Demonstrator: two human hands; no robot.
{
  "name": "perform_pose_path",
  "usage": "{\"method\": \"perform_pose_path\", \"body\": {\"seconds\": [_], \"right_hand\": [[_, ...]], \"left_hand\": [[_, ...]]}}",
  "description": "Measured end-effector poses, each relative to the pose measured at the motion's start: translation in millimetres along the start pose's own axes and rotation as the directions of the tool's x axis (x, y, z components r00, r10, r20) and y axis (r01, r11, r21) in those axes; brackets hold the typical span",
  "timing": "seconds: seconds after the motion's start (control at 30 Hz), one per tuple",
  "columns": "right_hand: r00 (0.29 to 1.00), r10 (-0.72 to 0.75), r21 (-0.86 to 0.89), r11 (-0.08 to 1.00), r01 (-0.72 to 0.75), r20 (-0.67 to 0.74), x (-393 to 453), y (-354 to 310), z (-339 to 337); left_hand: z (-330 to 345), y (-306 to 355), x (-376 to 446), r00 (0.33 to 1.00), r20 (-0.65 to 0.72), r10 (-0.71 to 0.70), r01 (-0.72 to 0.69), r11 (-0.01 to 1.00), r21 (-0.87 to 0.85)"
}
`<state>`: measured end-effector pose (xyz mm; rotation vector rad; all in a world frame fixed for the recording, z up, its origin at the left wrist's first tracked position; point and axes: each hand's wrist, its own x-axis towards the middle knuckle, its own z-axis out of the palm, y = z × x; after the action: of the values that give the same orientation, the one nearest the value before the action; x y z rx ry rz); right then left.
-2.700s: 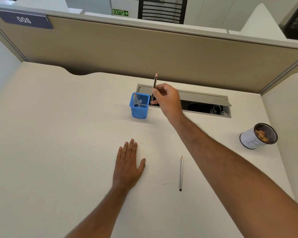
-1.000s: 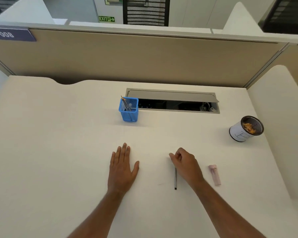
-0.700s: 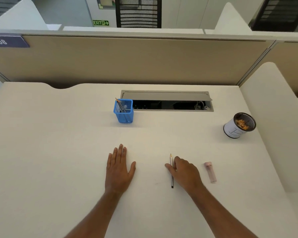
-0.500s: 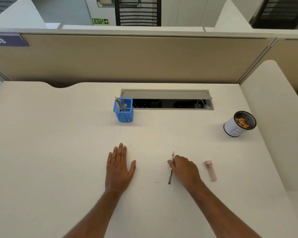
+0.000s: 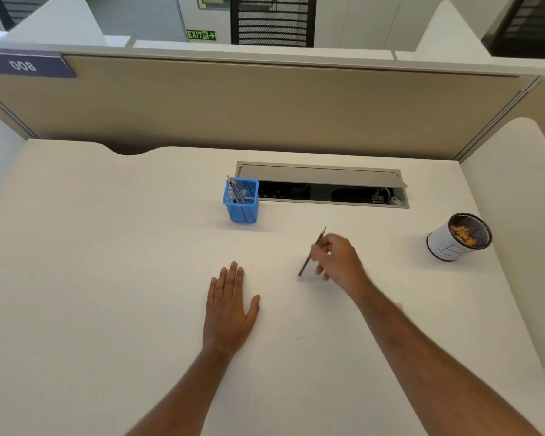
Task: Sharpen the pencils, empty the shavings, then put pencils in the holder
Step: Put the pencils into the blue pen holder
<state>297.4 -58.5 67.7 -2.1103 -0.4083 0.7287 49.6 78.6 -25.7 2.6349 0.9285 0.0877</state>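
Two hands over table (image 5: 76,278). Left hand (image 5: 230,306) flat, fingers straight, lower centre. Right hand (image 5: 337,259) raised mid-frame, fingers pinching pencil (image 5: 312,251), tip tilted toward upper right. Holder (image 5: 241,201) above, with pencils inside.

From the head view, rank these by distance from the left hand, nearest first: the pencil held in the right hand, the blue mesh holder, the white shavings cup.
Measured from the left hand, flat on the desk:
1. Dark pencil, held in the right hand, just right and ahead.
2. Blue mesh holder, straight ahead near the cable tray.
3. White cylindrical shavings cup, far right.
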Motion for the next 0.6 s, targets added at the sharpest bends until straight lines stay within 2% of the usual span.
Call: {"method": "perform_pose_path", "body": {"seconds": [0.2, 0.37, 0.5, 0.6], "right_hand": [[0.967, -0.251, 0.13, 0.958, 0.255, -0.046, 46, -92, 6], [0.947, -0.314, 0.111, 0.941, 0.32, -0.063, 70, -145, 30], [0.938, -0.347, -0.013, 0.938, 0.347, -0.009, 86, -155, 50], [0.929, -0.37, -0.187, 0.911, 0.369, 0.028, 98, -152, 62]], "left_hand": [[-2, 1, 0, 1.0, -0.008, 0.002, -0.002, 1.0, -0.01], [-3, 1, -1, 1.0, -0.022, 0.001, -0.001, 1.0, -0.012], [-3, 2, -1, 1.0, -0.026, -0.002, 0.001, 1.0, -0.012], [-3, 1, -1, 1.0, -0.021, 0.0, 0.0, 1.0, -0.006]]}}
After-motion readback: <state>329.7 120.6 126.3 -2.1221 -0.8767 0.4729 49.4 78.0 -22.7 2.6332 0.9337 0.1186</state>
